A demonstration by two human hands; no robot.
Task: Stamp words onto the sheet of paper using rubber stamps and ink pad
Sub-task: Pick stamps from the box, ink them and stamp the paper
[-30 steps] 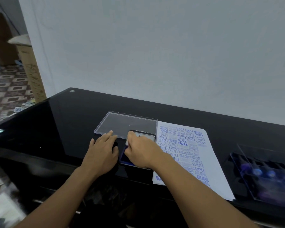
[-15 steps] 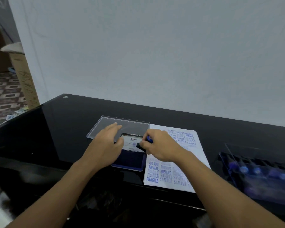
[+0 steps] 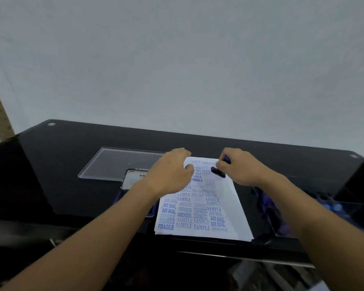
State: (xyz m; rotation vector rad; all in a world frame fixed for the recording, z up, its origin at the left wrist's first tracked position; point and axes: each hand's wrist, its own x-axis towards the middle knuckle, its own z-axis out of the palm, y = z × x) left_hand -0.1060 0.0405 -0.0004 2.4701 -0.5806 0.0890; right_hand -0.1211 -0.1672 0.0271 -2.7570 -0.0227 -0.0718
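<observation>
The right hand (image 3: pixel 242 166) pinches a stamp (image 3: pixel 218 172) with curled fingers, near the top of the paper (image 3: pixel 225 206). The left hand (image 3: pixel 170 173) holds nothing, its fingers loose, over the paper's top left corner. The ink pad (image 3: pixel 132 179) lies open just beside the paper.

Plain pale wall (image 3: pixel 177 59), glossy black table (image 3: pixel 72 175)

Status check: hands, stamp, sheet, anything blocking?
Right hand pinches stamp, tilted over sheet's top rows. Left hand open at sheet's upper left. Nothing between stamp and sheet.
</observation>
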